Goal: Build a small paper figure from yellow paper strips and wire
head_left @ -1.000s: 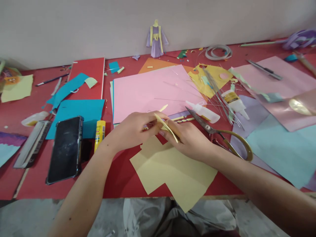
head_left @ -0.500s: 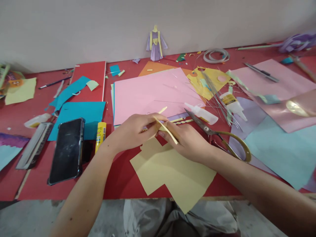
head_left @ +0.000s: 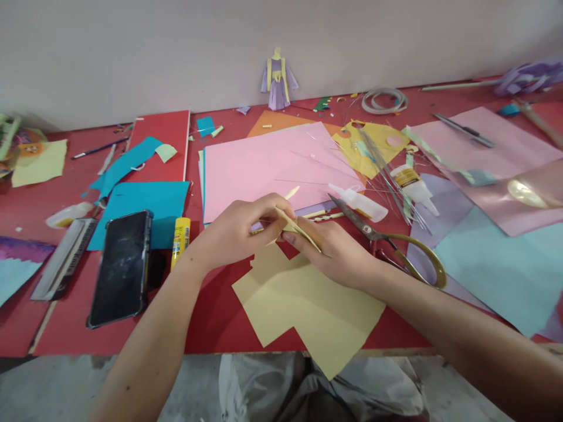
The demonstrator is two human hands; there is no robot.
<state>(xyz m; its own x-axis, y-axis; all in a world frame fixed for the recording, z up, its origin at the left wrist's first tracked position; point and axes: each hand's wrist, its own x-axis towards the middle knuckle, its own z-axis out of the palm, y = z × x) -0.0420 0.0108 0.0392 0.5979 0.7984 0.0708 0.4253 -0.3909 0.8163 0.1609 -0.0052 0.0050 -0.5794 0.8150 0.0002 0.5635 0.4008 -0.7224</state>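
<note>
Between my two hands is a small folded strip of pale yellow paper (head_left: 299, 227). My left hand (head_left: 255, 221) pinches its upper left end, and my right hand (head_left: 334, 246) grips it from the right with the thumb along its near side. The fingers hide part of the strip. Below them lies a larger cut sheet of pale yellow paper (head_left: 308, 305), reaching past the table's front edge. Open scissors (head_left: 372, 232) rest just right of my right hand. Behind my hands is a stack topped with pink paper (head_left: 272, 164).
At left lie a phone (head_left: 121, 266), a yellow glue stick (head_left: 180, 239) and blue paper (head_left: 162, 199). Glue bottles (head_left: 365, 205) and thin wires (head_left: 387, 173) are at right. A purple-and-yellow paper figure (head_left: 277, 82) leans on the wall. Pink and light-blue sheets (head_left: 501, 264) cover the right side.
The yellow strip has turned slightly and its free end now lies closer against my right thumb. Both hands stay in nearly the same place.
</note>
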